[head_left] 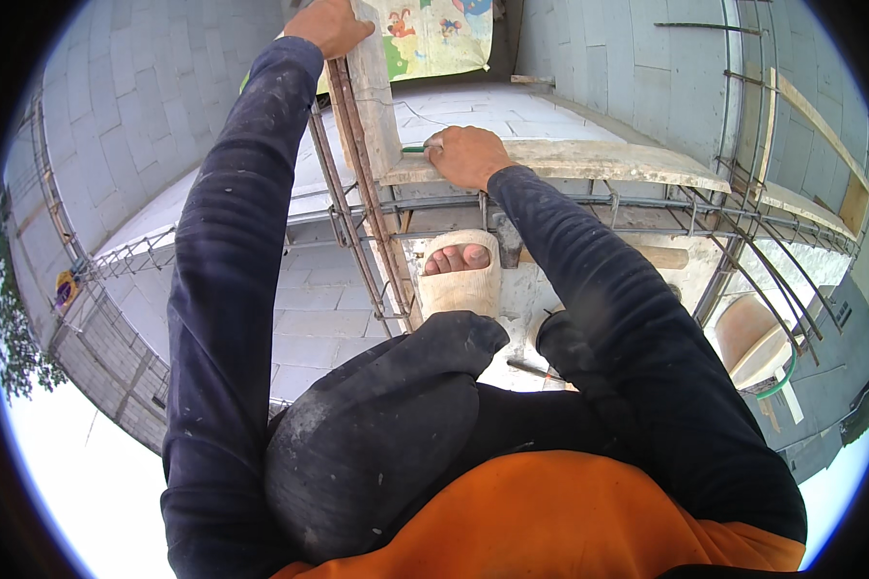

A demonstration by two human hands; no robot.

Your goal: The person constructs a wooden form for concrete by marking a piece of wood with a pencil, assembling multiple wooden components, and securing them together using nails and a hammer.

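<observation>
At the top, my left hand (330,27) is closed round the edge of a pale wooden board (378,106) that runs beside two rusty bars (350,145). My right hand (466,154) is closed on a thin green stick-like object (413,150), possibly a pencil, at the corner where that board meets a long crosswise plank (599,162). Its fingertips are partly hidden. Below the plank, my sandaled foot (459,275) is near a rebar cage (599,207) and wooden pieces.
A cartoon-printed sheet (434,39) hangs beyond the boards. Grey block walls (126,87) surround a lower level. Rebar rods (763,261) jut out at the right, beside wooden battens (821,125), a pale round object (748,338) and a green hose (777,386). Foliage shows at far left.
</observation>
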